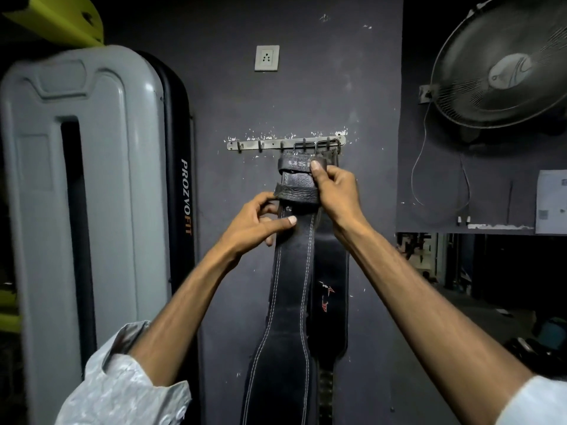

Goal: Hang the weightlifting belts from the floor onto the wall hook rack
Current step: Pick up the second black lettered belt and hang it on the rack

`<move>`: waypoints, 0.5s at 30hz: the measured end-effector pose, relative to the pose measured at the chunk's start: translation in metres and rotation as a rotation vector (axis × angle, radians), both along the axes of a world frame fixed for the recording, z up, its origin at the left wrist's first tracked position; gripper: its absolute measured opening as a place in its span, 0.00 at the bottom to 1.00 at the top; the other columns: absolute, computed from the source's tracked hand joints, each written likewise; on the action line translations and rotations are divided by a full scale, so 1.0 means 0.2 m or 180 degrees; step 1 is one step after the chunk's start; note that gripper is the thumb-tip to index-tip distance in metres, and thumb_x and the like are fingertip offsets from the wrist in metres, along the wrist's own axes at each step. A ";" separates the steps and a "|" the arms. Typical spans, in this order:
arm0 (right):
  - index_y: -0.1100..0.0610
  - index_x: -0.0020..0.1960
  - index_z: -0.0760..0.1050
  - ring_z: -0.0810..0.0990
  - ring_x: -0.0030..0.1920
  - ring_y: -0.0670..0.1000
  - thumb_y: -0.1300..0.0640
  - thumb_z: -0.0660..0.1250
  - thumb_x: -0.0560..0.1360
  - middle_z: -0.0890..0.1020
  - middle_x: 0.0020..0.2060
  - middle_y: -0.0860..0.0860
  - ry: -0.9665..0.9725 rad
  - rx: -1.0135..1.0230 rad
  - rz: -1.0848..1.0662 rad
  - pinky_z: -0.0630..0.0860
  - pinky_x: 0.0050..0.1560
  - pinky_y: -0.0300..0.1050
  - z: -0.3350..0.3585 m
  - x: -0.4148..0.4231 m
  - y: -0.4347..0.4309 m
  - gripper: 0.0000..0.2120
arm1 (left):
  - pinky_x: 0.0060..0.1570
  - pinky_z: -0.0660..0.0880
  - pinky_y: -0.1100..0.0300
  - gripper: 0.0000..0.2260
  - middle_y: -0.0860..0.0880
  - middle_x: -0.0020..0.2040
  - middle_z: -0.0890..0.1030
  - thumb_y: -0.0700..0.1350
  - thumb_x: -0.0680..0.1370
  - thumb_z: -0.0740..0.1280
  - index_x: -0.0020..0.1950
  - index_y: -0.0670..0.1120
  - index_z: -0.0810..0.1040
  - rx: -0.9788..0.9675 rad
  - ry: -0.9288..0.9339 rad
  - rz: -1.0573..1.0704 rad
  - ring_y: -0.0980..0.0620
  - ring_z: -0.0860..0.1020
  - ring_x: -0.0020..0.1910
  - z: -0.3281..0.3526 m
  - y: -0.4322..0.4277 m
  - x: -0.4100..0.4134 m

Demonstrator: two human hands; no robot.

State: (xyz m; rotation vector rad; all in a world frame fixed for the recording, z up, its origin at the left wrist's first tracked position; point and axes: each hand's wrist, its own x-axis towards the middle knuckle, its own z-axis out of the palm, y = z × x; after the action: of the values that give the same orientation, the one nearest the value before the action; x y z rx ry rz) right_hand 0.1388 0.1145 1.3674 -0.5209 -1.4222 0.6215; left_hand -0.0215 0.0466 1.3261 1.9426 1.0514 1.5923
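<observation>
Right hand pinches the stitched belt below the hook rack; left hand grips it lower.

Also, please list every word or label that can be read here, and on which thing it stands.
"PROZVOFIT": down the black side of the gym machine.
"USI": on the upper loop of the front belt.
Red print on the rear belt: too blurred to read.
Paper sheet on the right wall: too small to read.
</observation>
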 end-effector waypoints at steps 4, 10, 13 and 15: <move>0.71 0.52 0.76 0.76 0.40 0.58 0.52 0.66 0.82 0.80 0.47 0.73 -0.0118 0.0215 -0.0035 0.74 0.43 0.53 -0.05 -0.09 0.16 0.19 | 0.34 0.75 0.62 0.18 0.49 0.48 0.83 0.53 0.75 0.72 0.61 0.45 0.80 0.0140 -0.0453 0.0135 0.56 0.78 0.37 0.15 0.16 -0.09; 0.63 0.53 0.78 0.83 0.50 0.68 0.54 0.65 0.82 0.84 0.48 0.65 -0.0281 0.0346 -0.0394 0.83 0.49 0.60 -0.06 -0.21 0.45 0.11 | 0.29 0.72 0.63 0.14 0.45 0.41 0.85 0.53 0.81 0.68 0.49 0.43 0.85 0.0357 -0.0530 0.0486 0.50 0.78 0.34 0.21 0.60 -0.16; 0.61 0.54 0.79 0.83 0.46 0.53 0.56 0.65 0.83 0.85 0.46 0.55 -0.0356 0.0438 -0.0601 0.80 0.47 0.45 -0.02 -0.25 0.58 0.08 | 0.30 0.73 0.61 0.14 0.46 0.39 0.85 0.52 0.80 0.69 0.47 0.42 0.86 0.0519 -0.0588 0.0520 0.52 0.78 0.30 0.22 0.81 -0.20; 0.60 0.53 0.80 0.80 0.40 0.45 0.57 0.66 0.82 0.83 0.42 0.50 -0.0423 0.0531 -0.0911 0.74 0.41 0.32 0.01 -0.29 0.66 0.07 | 0.31 0.73 0.60 0.14 0.46 0.37 0.85 0.52 0.79 0.71 0.45 0.42 0.86 0.0655 -0.0599 0.0628 0.53 0.77 0.29 0.23 0.95 -0.22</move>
State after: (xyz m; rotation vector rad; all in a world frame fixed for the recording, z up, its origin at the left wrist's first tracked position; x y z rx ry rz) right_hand 0.0812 0.2461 1.3690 -0.6275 -1.4750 0.2404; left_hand -0.0664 0.2367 1.3724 1.8147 1.0642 2.0193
